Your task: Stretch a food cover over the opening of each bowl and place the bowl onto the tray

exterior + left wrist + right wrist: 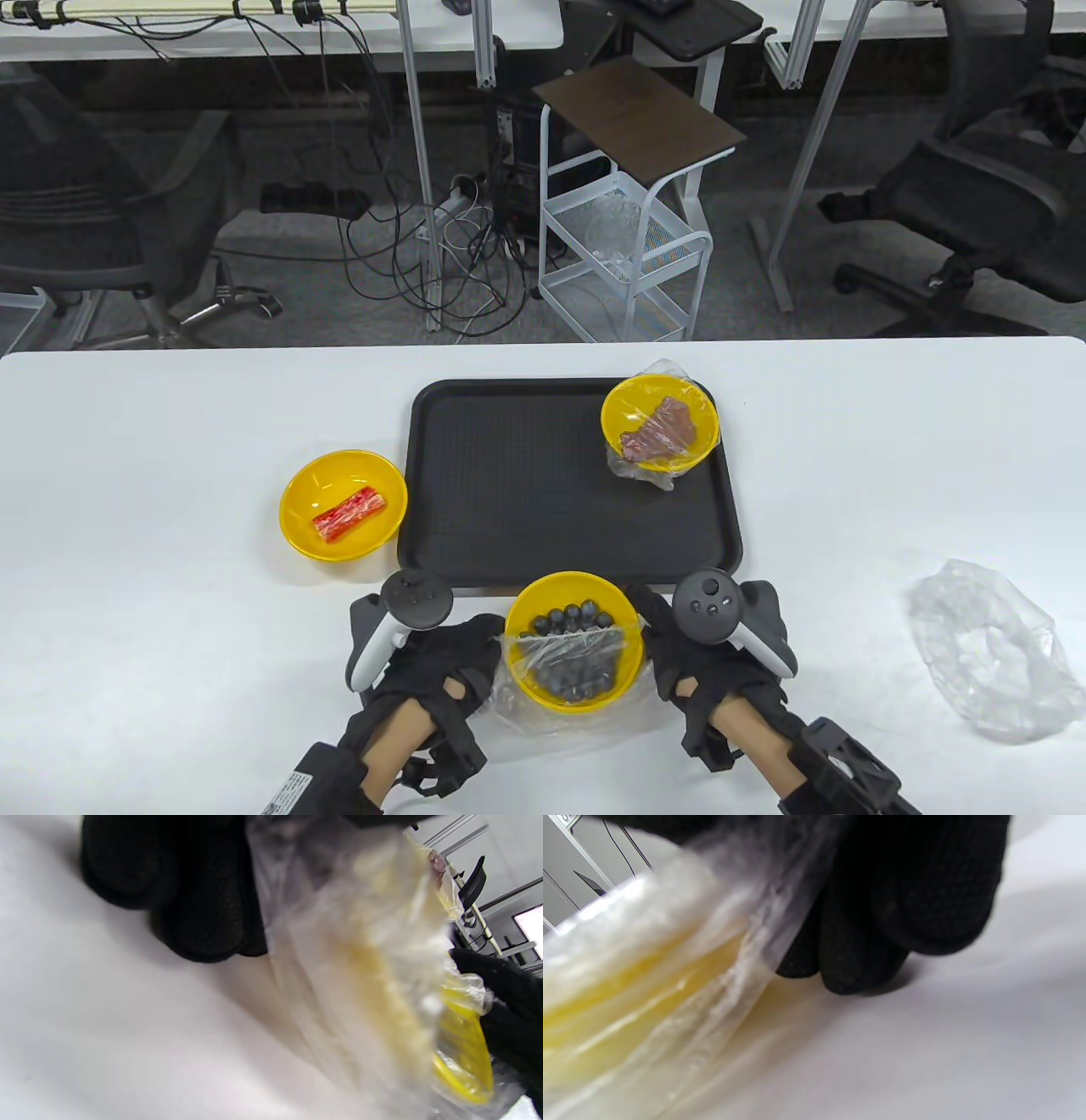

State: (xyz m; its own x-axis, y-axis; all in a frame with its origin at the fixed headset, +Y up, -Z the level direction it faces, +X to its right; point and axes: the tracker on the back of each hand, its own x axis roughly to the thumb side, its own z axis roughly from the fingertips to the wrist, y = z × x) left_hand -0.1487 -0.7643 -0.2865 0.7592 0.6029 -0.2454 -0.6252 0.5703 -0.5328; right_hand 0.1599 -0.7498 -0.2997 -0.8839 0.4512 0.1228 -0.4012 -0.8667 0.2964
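A yellow bowl point(570, 582) of dark berries stands on the table just in front of the black tray point(509, 475). A clear food cover point(564, 655) lies over its near half, the far half bare. My left hand point(477, 652) grips the cover's left edge and my right hand point(657, 632) grips its right edge. Up close, the left fingers point(199, 899) curl on the cover point(348, 942) by the bowl point(462, 1052). The right fingers point(903, 899) hold the film point(670, 955). A covered bowl of meat point(612, 399) sits on the tray's far right corner.
An uncovered yellow bowl point(297, 501) with a red crab stick point(349, 513) stands left of the tray. A spare crumpled clear cover point(988, 649) lies on the table at the right. A white wire cart point(624, 255) stands beyond the table's far edge.
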